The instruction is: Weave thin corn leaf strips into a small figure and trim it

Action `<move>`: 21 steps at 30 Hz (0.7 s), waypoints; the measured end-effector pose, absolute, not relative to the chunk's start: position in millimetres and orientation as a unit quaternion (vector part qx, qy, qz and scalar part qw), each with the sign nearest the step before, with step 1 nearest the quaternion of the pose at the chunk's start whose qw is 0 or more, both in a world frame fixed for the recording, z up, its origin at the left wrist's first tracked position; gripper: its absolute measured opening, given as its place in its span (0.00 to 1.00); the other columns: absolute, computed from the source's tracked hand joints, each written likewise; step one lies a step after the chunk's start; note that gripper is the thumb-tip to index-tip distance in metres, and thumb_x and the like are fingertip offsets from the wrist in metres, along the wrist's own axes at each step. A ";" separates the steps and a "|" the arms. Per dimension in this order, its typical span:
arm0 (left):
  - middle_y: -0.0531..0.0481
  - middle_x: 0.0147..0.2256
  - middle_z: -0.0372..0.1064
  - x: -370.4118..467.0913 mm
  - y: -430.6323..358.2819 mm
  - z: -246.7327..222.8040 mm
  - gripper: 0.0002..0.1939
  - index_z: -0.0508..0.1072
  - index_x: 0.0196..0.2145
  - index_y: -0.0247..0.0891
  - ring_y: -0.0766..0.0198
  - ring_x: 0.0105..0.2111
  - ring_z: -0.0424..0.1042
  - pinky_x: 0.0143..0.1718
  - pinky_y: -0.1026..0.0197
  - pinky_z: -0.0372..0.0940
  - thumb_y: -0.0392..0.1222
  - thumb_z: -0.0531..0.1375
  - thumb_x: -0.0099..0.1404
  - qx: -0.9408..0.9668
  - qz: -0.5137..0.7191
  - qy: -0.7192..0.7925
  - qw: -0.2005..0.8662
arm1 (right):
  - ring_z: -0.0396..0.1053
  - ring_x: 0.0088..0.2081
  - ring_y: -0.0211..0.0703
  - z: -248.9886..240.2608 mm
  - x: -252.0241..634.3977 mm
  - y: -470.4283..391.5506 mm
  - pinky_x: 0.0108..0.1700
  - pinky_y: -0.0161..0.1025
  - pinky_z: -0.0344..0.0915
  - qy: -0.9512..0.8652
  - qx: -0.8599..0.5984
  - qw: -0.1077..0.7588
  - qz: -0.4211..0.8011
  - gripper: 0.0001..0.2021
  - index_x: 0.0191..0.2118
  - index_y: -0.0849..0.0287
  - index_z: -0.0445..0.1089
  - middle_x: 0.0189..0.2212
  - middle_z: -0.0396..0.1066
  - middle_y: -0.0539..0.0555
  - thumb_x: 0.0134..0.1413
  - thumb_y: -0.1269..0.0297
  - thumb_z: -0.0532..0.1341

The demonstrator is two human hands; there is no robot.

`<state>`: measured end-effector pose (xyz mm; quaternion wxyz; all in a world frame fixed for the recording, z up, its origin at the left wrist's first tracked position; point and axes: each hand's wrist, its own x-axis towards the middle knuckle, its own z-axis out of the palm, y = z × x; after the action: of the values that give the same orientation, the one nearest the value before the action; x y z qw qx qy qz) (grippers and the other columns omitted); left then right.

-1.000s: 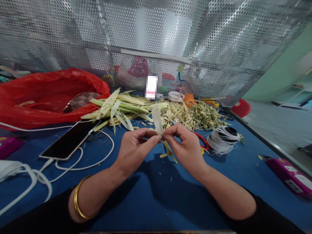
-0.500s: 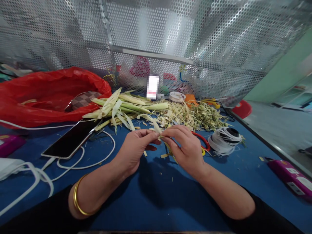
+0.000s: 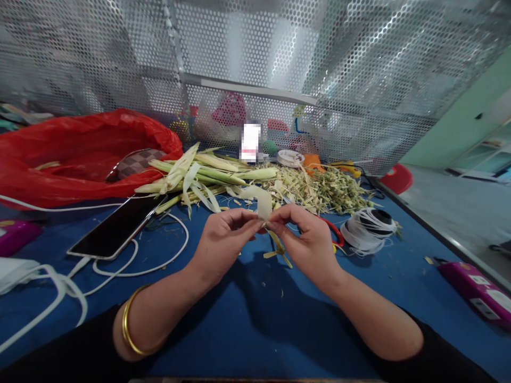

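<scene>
A pale strip of husk (image 3: 264, 205) stands up between my fingertips over the blue table. Its lower end is pinched by my left hand (image 3: 229, 239), thumb against forefinger. My right hand (image 3: 305, 242) pinches the same end from the other side, the two hands almost touching. Just beneath my right fingers lies a small yellowish knotted husk piece (image 3: 278, 249). Red-handled scissors (image 3: 334, 232) are partly hidden behind my right hand. Beyond my hands is a bundle of green and cream husks (image 3: 215, 173).
Dried plant scraps (image 3: 331, 190) are heaped behind my right hand, near a spool of white cord (image 3: 368, 230). To the left are a black phone (image 3: 117, 226), white cables (image 3: 159, 270) and a red plastic bag (image 3: 75, 154). A purple power strip (image 3: 477, 292) sits far right.
The husk strip now stands more upright and shows its broad face. Both hands have turned slightly, and more of the yellowish knotted piece is uncovered below them.
</scene>
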<state>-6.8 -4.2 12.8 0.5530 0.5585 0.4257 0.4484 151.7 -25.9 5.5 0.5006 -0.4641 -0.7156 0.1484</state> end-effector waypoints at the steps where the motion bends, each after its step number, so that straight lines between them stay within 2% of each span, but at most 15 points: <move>1: 0.50 0.26 0.74 -7.1 -4.7 13.3 0.09 0.76 0.27 0.36 0.64 0.29 0.71 0.32 0.65 0.64 0.45 0.65 0.54 0.572 0.450 0.423 0.540 | 0.67 0.30 0.38 6.2 151.3 -26.3 0.33 0.35 0.63 -0.708 -0.468 0.504 0.159 0.03 0.31 0.58 0.68 0.27 0.69 0.50 0.56 0.70 0.60; 5: 0.50 0.27 0.74 -7.7 -6.3 15.0 0.09 0.77 0.28 0.35 0.62 0.30 0.72 0.33 0.64 0.64 0.44 0.64 0.53 0.613 0.445 0.420 0.500 | 0.67 0.28 0.38 7.7 149.7 -26.8 0.32 0.35 0.64 -0.686 -0.483 0.517 0.171 0.03 0.30 0.58 0.68 0.25 0.70 0.49 0.54 0.70 0.61; 10: 0.53 0.24 0.72 -6.6 -4.3 12.4 0.07 0.74 0.22 0.36 0.64 0.29 0.71 0.33 0.65 0.64 0.42 0.64 0.53 0.610 0.450 0.423 0.496 | 0.66 0.28 0.38 6.1 149.7 -24.7 0.32 0.35 0.64 -0.691 -0.475 0.515 0.178 0.04 0.30 0.57 0.67 0.25 0.69 0.49 0.54 0.70 0.61; 13: 0.53 0.23 0.72 -6.4 -2.1 11.1 0.07 0.73 0.22 0.37 0.65 0.27 0.70 0.31 0.66 0.63 0.41 0.63 0.54 0.574 0.447 0.423 0.541 | 0.67 0.30 0.38 5.0 150.7 -24.1 0.35 0.36 0.65 -0.705 -0.462 0.508 0.175 0.02 0.34 0.57 0.69 0.29 0.70 0.50 0.56 0.71 0.60; 16: 0.52 0.22 0.72 -6.6 -0.5 10.8 0.07 0.73 0.22 0.36 0.66 0.26 0.69 0.29 0.66 0.63 0.41 0.64 0.53 0.506 0.436 0.415 0.618 | 0.69 0.34 0.40 4.7 152.1 -24.4 0.38 0.38 0.65 -0.737 -0.445 0.493 0.128 0.06 0.38 0.55 0.69 0.32 0.72 0.50 0.56 0.73 0.59; 21: 0.51 0.24 0.71 -7.5 0.7 9.0 0.06 0.74 0.24 0.35 0.65 0.29 0.71 0.29 0.66 0.64 0.40 0.65 0.52 0.441 0.412 0.399 0.691 | 0.69 0.36 0.42 4.1 153.7 -23.8 0.41 0.40 0.64 -0.780 -0.428 0.456 0.022 0.07 0.35 0.54 0.69 0.31 0.72 0.51 0.59 0.74 0.57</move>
<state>-7.5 0.7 9.0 0.6906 0.4412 0.3987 0.4115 153.7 -23.8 4.1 0.4561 -0.4284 -0.7797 0.0223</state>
